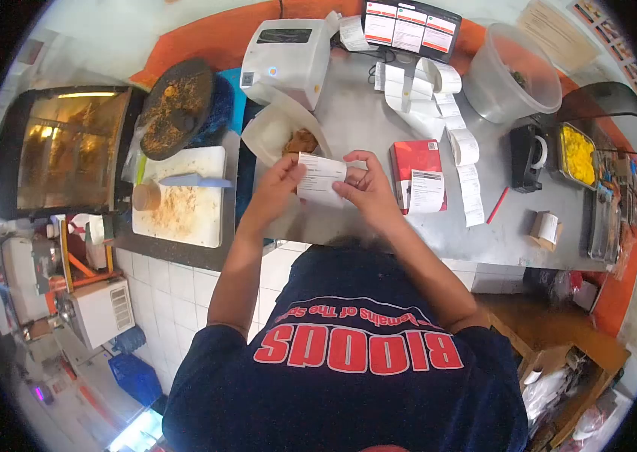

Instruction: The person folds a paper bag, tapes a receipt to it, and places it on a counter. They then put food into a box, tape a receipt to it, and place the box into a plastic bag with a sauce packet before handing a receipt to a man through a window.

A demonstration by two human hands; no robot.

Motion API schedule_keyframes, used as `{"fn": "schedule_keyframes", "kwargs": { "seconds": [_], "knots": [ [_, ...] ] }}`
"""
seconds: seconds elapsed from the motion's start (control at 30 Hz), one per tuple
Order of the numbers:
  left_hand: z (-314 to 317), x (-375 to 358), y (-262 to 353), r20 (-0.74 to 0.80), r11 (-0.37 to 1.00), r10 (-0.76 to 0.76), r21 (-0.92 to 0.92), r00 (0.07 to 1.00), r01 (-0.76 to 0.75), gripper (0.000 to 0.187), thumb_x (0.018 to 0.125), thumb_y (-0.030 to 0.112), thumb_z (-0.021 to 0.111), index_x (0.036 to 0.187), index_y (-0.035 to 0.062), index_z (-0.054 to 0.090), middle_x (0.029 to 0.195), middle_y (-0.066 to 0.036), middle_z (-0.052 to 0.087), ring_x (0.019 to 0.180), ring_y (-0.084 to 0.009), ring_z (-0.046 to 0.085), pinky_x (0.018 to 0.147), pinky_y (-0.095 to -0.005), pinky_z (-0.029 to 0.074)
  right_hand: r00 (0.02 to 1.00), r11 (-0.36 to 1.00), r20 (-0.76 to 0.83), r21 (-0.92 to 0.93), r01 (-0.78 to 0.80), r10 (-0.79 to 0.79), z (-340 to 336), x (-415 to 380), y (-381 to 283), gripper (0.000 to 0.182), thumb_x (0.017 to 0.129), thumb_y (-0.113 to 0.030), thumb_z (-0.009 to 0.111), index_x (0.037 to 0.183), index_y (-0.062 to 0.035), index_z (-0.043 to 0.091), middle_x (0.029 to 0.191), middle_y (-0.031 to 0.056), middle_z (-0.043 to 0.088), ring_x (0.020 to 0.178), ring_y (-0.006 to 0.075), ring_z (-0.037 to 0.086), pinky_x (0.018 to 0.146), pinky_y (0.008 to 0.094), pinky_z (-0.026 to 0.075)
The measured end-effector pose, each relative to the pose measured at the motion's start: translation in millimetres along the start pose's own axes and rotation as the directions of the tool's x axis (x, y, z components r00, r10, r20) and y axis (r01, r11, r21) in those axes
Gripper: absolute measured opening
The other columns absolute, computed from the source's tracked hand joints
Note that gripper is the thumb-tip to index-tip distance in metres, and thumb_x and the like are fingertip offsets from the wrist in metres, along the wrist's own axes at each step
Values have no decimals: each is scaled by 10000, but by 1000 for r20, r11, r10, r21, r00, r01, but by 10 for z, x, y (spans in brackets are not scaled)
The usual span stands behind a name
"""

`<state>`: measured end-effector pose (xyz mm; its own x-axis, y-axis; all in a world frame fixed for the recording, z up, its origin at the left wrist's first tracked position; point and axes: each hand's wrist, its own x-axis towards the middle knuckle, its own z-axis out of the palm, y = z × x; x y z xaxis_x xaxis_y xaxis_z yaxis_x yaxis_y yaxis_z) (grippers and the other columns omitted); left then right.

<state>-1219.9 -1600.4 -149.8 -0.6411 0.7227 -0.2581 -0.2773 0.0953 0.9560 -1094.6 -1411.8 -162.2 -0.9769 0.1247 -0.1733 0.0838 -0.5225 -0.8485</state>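
The left hand and right hand each pinch an opposite edge of a printed slip above the counter. Light, even tension should keep the paper flat and its print legible. Just beyond sits an open white container of food; best hold the slip clear of it. Farther back stands a white printer.

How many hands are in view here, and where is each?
2: the left hand at the left edge of the printed slip, the right hand at its right edge.
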Motion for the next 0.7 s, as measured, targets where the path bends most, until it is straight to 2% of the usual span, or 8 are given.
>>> {"fn": "schedule_keyframes", "kwargs": {
  "seconds": [0.07,0.1,0.2,0.33,0.47,0.57,0.63,0.7],
  "knots": [
    [-322,164,-53,-150,985,137,125,979,-118,251,1005,169,594,1216,35,613,1007,-30,702,882,-120,653,753,-287,510,991,994,-90,28,105,-102,4,0,60,448,923,59,645,1300,-70,440,1050,102,705,967,124,635,853,269,499],
    [-604,306,-176,-275,911,267,384,924,-149,264,991,155,594,1221,28,612,1060,-62,693,939,-162,654,810,-324,508,989,994,-105,20,106,-104,-30,-9,71,448,923,59,645,1300,-70,440,1050,102,705,967,124,635,853,269,499],
    [-1538,722,-548,-323,484,603,875,730,-13,431,937,136,601,1347,9,560,1408,-207,549,1288,-358,522,1101,-438,387,983,992,-128,-10,128,-128,-138,-81,98,396,910,81,646,1251,-42,488,1087,107,699,996,136,641,857,263,503],
    [-2131,1170,-976,-352,807,329,587,876,-67,511,895,138,615,1382,-2,550,1303,-226,636,1198,-366,613,1047,-421,453,982,999,-185,14,41,-38,-134,-186,26,335,906,59,661,1226,-29,615,1095,75,692,973,124,629,864,258,494],
    [-1938,1029,-1090,-261,533,337,845,905,45,475,871,145,624,1317,-18,606,1242,-220,672,1137,-344,653,1013,-425,482,982,1000,-188,5,12,-11,-238,-280,129,385,906,40,672,1282,-38,644,1137,71,687,977,125,632,874,262,500],
    [-1528,718,-1139,-348,594,204,787,915,167,427,837,124,623,1234,-31,653,1199,-215,682,1049,-308,691,908,-404,547,977,991,-211,132,-12,40,-266,-376,190,400,906,37,671,1297,-39,630,1149,74,687,989,127,638,882,270,507],
    [-1250,554,-1166,-384,817,-30,522,923,244,440,808,112,629,1215,-56,644,1135,-203,691,915,-266,721,743,-364,589,975,985,-210,168,-37,72,-346,-435,289,407,906,31,675,1303,-40,625,1164,79,682,1017,133,637,894,277,509],
    [-1246,537,-1440,-385,850,46,500,922,167,427,802,103,630,1187,-83,635,1051,-194,696,793,-234,724,623,-326,584,975,977,-200,205,-60,102,-434,-455,427,414,906,25,679,1310,-42,620,1180,83,677,1046,139,636,907,285,510]
  ]
}}
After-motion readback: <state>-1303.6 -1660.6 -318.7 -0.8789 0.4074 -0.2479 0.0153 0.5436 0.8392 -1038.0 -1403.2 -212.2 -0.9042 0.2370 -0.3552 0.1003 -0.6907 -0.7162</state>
